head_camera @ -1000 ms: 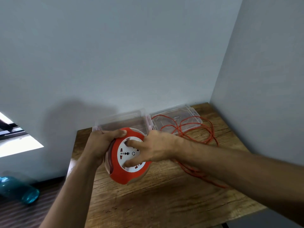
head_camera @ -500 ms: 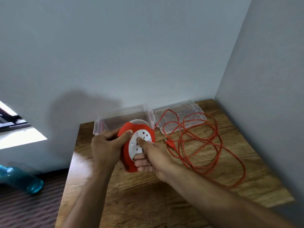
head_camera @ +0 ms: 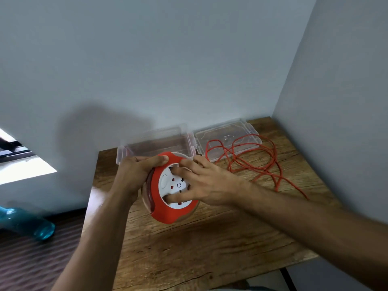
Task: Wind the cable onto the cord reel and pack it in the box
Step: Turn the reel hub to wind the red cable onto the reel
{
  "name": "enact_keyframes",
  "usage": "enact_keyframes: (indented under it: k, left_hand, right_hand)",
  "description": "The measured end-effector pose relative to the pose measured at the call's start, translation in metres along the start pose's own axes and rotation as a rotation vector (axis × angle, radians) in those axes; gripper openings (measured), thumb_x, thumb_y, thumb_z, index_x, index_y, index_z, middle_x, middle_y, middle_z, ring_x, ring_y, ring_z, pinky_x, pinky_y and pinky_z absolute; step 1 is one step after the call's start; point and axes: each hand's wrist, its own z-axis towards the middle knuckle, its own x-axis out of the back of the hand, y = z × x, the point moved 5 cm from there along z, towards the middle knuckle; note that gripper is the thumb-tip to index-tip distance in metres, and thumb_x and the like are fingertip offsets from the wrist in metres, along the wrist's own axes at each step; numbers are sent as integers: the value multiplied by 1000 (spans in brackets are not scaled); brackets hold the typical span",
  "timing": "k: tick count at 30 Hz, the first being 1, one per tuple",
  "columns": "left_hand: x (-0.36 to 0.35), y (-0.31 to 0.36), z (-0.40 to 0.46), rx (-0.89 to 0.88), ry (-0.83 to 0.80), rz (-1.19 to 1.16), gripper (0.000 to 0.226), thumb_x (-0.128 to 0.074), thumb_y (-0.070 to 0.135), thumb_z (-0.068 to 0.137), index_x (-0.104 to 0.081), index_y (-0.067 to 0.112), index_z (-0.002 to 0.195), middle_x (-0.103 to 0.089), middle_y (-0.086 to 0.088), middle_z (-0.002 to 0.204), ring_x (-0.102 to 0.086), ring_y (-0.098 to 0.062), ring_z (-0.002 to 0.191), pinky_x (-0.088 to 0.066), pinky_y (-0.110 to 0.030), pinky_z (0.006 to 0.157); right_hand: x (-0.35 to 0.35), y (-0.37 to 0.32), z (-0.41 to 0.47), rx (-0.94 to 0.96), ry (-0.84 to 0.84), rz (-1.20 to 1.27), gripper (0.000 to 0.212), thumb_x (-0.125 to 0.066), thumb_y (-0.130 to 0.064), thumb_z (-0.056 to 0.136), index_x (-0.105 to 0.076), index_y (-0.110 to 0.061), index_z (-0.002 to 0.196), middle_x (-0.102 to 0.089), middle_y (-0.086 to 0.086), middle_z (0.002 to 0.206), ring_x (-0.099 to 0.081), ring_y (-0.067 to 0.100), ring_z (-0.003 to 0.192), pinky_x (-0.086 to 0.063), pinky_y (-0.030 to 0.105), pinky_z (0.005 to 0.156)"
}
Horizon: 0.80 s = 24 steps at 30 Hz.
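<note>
I hold a round red cord reel (head_camera: pixel 165 215) with a white socket face above the wooden table (head_camera: pixel 199 248). My left hand (head_camera: pixel 134 175) grips its upper left rim. The fingers of my right hand (head_camera: pixel 207 183) are spread on the white centre, pressing into it. A few turns of red cable show in the reel's groove at the left. The loose red cable (head_camera: pixel 256 162) lies in loops on the table to the right, partly over the clear lid (head_camera: pixel 254 131). The clear plastic box (head_camera: pixel 159 141) stands open behind the reel, against the wall.
Walls close off the table at the back and the right. A blue bottle (head_camera: pixel 27 225) lies on the dark floor at the left. The table's front edge runs across the lower right.
The reel has turned in my hands and its socket face now tilts up toward me. My right hand shifted from its lower side to across the centre. The cable loops have shifted on the table.
</note>
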Motion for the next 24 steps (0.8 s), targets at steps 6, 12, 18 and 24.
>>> enact_keyframes:
  k: [6, 12, 18, 24]
  left_hand:
    - [-5, 6, -6, -92, 125, -82, 37, -85, 55, 49, -81, 26, 72, -81, 6, 71, -80, -17, 71, -63, -27, 59]
    - [-15, 10, -22, -287, 268, -153, 11, -86, 47, 66, -81, 47, 76, -81, 15, 76, -79, -12, 70, -62, -24, 60]
    - [-15, 4, -24, -291, 264, -100, 21, -82, 58, 65, -77, 45, 81, -79, 25, 77, -78, -4, 68, -58, -16, 53]
    - [-6, -8, -12, -97, 197, -143, 12, -84, 40, 71, -79, 29, 71, -80, 8, 66, -78, -14, 59, -54, -15, 46]
  right_hand:
    - [1, 18, 4, -325, 71, 61, 62, -66, -51, 86, -43, -40, 144, -71, 4, 109, -56, 25, 107, -32, 44, 92]
    - [-24, 6, 0, -1376, 321, 1116, 74, -71, -71, 64, -38, -37, 122, -69, -5, 107, -68, 16, 86, -58, 36, 73]
    - [-36, -6, 0, -1505, 240, 1878, 57, -76, -52, 82, -41, -25, 117, -77, 9, 81, -73, 24, 57, -47, 21, 40]
    - [-6, 15, -6, -621, 48, 381, 48, -67, -30, 91, -43, -31, 133, -66, 7, 113, -70, 24, 74, -59, 39, 57]
